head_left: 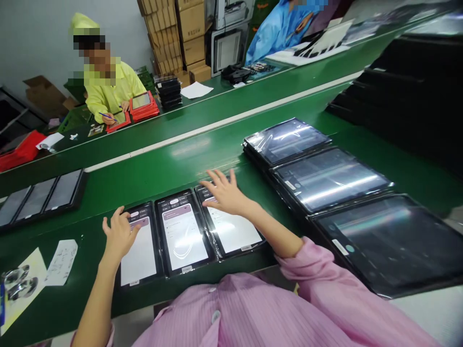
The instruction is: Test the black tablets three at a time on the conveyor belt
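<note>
Three lit tablets lie side by side on the green bench in front of me, their screens mostly white. Over the upper part of the left tablet (139, 255) is my left hand (119, 231), fingers spread and holding nothing. The middle tablet (184, 236) lies uncovered between my hands. My right hand (226, 193) is spread above the top of the right tablet (237, 231), hiding part of its screen. Whether any fingertip touches a screen I cannot tell. Clear film shows around the tablets' edges.
Stacks of dark, film-wrapped tablets (333, 178) stand to my right, and more tablets (65, 190) lie at the left. A paper slip (62, 262) and a yellow sheet (25, 284) are near my left arm. Across the belt (202, 149), a person in yellow (119, 79) writes beside red-framed tablets (144, 106).
</note>
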Motion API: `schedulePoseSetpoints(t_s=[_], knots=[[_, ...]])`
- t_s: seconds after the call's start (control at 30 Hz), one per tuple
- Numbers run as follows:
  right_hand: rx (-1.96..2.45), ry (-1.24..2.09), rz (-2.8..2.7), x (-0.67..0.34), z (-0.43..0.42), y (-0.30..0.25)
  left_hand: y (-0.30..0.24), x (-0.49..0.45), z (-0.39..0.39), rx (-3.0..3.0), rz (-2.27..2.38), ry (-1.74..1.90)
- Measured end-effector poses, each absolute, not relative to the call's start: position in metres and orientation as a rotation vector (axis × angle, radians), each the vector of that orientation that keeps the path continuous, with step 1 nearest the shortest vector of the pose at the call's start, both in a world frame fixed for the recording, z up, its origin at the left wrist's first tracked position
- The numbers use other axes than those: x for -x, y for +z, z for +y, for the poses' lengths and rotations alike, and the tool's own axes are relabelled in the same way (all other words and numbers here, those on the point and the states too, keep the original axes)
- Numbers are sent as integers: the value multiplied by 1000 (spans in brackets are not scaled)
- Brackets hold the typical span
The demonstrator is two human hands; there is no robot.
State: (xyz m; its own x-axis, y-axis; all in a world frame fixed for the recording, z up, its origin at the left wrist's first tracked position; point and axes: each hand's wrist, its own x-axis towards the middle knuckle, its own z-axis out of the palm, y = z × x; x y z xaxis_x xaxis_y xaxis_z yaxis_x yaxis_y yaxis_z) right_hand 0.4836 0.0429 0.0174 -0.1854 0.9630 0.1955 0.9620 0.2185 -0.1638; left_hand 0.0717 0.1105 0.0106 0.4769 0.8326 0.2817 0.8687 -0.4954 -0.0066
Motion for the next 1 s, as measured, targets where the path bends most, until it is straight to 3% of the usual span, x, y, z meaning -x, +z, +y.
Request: schedulePoseSetpoints(t_s=[0.17, 0.27, 0.4, 0.57, 0.8, 1.0], knots=[[2128, 242, -1903, -544, 18, 0, 11, -80, 134, 2737, -1650, -320], [1885, 387, -1664, -558, 32, -23, 23, -109, 157, 2881, -1743, -287], [1569, 608, -1248, -563, 68, -50, 40, -142, 180, 3034, -1895, 18], [1393, 788, -1094, -568, 83, -69, 52, -147, 194, 3022, -2013, 241], [1290, 921, -976, -570, 79, -72, 54, -163, 203, 2873, -2092, 359], [1335, 942, -973, -564, 83, -74, 39, -244, 184, 2957, -1868, 311]])
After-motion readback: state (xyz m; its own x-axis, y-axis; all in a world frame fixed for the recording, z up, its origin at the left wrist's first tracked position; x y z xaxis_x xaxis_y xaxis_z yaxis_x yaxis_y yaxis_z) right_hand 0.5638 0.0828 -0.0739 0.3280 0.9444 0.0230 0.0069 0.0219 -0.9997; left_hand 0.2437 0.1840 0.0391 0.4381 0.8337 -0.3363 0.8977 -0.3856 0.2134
